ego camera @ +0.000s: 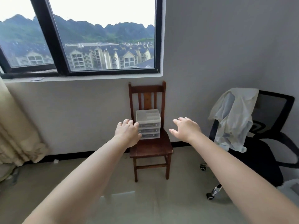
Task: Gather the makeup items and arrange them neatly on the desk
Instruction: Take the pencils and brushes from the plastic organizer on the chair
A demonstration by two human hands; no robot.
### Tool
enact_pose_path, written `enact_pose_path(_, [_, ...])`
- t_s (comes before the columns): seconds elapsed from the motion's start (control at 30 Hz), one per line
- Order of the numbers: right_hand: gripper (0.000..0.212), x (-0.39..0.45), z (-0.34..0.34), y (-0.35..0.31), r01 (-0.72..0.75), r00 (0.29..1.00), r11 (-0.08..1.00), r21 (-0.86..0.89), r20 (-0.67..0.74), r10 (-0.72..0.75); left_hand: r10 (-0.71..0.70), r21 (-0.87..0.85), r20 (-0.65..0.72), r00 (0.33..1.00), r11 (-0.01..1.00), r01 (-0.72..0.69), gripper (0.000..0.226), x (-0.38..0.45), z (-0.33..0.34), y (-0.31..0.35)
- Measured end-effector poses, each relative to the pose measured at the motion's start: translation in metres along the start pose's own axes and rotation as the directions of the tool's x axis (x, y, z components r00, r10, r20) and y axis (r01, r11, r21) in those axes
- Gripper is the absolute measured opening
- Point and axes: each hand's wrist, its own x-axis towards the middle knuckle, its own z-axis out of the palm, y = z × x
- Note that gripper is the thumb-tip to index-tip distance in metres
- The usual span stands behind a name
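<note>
A small clear plastic drawer box (149, 125) with three drawers stands on the seat of a dark wooden chair (151, 148) against the wall. Both my arms are stretched out toward it. My left hand (127, 132) is in front of the box's left side, fingers loosely bent, holding nothing; whether it touches the box I cannot tell. My right hand (186, 128) hovers to the right of the box with fingers spread, apart from it. No makeup items or desk are in view; the drawers' contents are too blurred to tell.
A black office chair (265, 152) on wheels with a pale garment (233, 117) draped over its back stands at the right. A beige curtain (17, 135) hangs at the left under a wide window (90, 46). Tiled floor (150, 199) lies between me and the wooden chair.
</note>
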Motion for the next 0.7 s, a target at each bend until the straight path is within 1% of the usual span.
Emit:
enact_pose_path(0.27, [0.050,0.238,0.036,0.032,0.074,0.997,0.997,0.016,0.004,-0.074,-0.056,-0.018,0.026,0.998,0.998,0.056,0.047,0.219,0.046,-0.022])
enact_pose_path(0.4, [0.048,0.334,0.062,0.032,0.096,0.994,0.993,0.070,0.044,-0.099,-0.050,-0.032,0.078,0.996,0.998,0.052,0.047,0.296,0.076,-0.041])
enact_pose_path(0.53, [0.050,0.416,0.120,0.020,0.088,0.982,0.989,0.122,0.154,-0.107,-0.061,-0.036,0.154,0.986,0.997,0.067,0.044,0.369,0.127,-0.076])
enact_pose_path(0.6, [0.049,0.445,0.153,0.019,0.057,0.975,0.990,0.125,0.206,-0.082,-0.050,-0.033,0.205,0.978,0.998,0.058,0.042,0.400,0.156,-0.090])
enact_pose_path(0.7, [0.042,0.489,0.216,0.018,-0.027,0.957,0.992,0.127,0.290,-0.011,0.008,-0.053,0.306,0.952,0.999,0.008,0.041,0.447,0.209,-0.107])
